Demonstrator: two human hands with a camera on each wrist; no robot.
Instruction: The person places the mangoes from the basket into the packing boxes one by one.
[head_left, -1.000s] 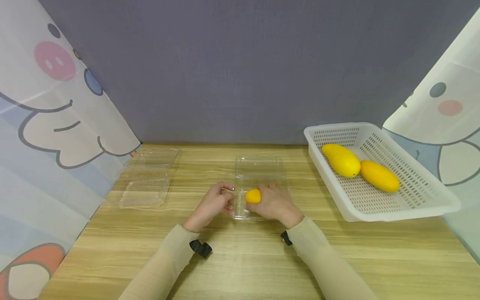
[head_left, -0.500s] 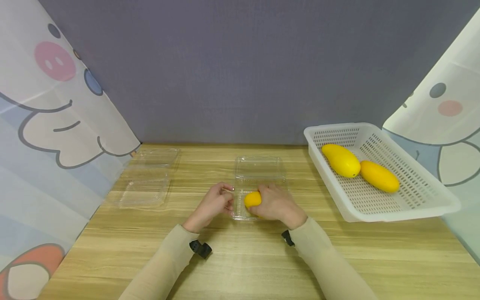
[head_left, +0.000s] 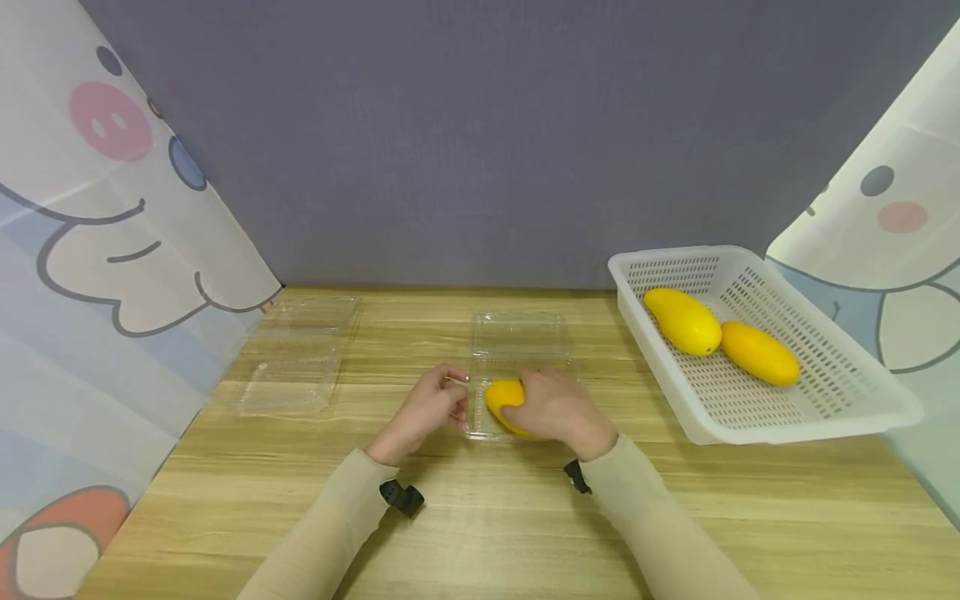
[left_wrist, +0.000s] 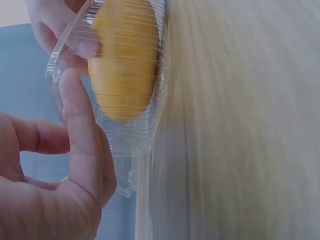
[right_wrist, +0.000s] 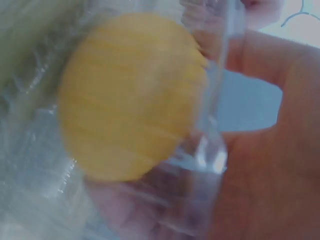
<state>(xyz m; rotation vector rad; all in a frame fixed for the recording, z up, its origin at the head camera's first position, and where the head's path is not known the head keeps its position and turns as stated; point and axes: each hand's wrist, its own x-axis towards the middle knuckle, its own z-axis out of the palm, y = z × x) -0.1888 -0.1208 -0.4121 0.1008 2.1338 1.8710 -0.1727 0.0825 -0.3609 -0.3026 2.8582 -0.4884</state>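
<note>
A clear plastic clamshell box [head_left: 517, 336] lies unfolded in the middle of the table, lid side away from me. In its near half is a yellow mango [head_left: 506, 400], slanted, seen through the ribbed wall in the left wrist view [left_wrist: 125, 60]. My right hand [head_left: 558, 408] grips this mango from the right and above, covering part of it. My left hand [head_left: 427, 412] is at the box's left side, its fingers loosely bent. One fingertip [left_wrist: 72, 85] touches the clear wall near the rim.
To the right, a white slotted basket [head_left: 678, 408] holds a yellow mango [head_left: 682, 321] and a more orange-yellow one [head_left: 759, 353]. Another clear clamshell box [head_left: 288, 383] lies unfolded on the left of the wooden table [head_left: 480, 533]. A grey panel [head_left: 450, 150] rises behind.
The mango in my right hand has tilted and settled lower in the box's near half, so more of it shows. My left hand has stayed put.
</note>
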